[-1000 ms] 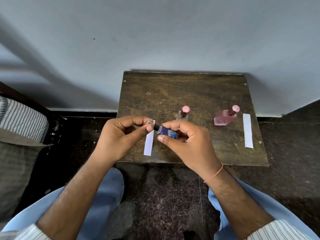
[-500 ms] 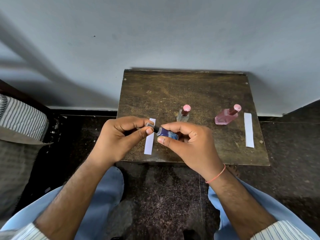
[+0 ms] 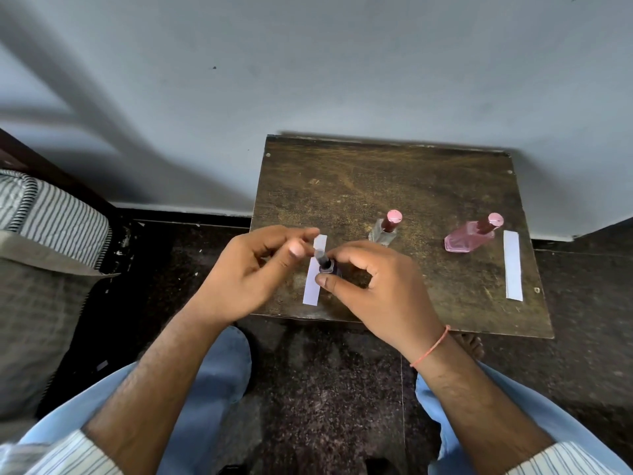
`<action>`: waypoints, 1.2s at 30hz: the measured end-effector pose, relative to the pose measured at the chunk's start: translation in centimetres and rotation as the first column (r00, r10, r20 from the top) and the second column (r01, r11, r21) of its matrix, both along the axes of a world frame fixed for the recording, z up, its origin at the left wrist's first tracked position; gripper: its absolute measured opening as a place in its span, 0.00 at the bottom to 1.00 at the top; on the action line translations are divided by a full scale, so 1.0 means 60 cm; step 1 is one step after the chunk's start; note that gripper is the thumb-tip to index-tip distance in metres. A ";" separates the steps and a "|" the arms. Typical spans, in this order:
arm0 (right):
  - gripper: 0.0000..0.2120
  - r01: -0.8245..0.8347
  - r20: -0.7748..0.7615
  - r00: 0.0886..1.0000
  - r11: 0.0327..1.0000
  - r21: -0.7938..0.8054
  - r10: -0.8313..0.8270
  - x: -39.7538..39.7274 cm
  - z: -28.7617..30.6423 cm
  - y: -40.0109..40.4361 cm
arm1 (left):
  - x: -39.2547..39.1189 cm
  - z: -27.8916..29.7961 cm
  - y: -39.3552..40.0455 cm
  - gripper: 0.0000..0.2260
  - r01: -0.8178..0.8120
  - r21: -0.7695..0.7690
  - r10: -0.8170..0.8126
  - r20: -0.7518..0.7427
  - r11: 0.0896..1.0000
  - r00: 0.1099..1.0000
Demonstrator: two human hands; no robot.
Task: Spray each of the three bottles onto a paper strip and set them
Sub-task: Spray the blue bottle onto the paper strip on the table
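My right hand (image 3: 380, 296) pinches a small dark blue bottle (image 3: 326, 265) between thumb and forefinger. The bottle stands upright with its dark cap on, beside a white paper strip (image 3: 312, 289) at the left front of the small wooden table (image 3: 394, 180). My left hand (image 3: 246, 275) hovers just left of the cap, fingers apart, holding nothing. A clear bottle with a pink cap (image 3: 383, 231) stands mid-table behind my right hand. A pink bottle (image 3: 466, 236) stands to the right, next to a second paper strip (image 3: 512, 265).
The table's back edge is against a grey wall. A striped cushion (image 3: 51, 217) lies on furniture at the left. Dark stone floor surrounds the table, and my knees in blue trousers sit below its front edge.
The blue bottle has gone from lying sideways between both hands to standing upright in my right hand. My left hand has let go of its cap end and spread its fingers.
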State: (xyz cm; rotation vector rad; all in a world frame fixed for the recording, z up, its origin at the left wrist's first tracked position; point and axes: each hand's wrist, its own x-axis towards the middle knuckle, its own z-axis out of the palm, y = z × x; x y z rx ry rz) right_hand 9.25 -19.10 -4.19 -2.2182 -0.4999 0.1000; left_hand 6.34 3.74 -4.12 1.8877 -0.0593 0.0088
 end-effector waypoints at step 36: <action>0.06 0.079 0.097 0.994 0.971 -0.227 -0.058 0.050 -0.026 0.068 | -0.005 -0.059 0.007 0.22 0.060 0.619 -0.049 -0.035 0.783 0.998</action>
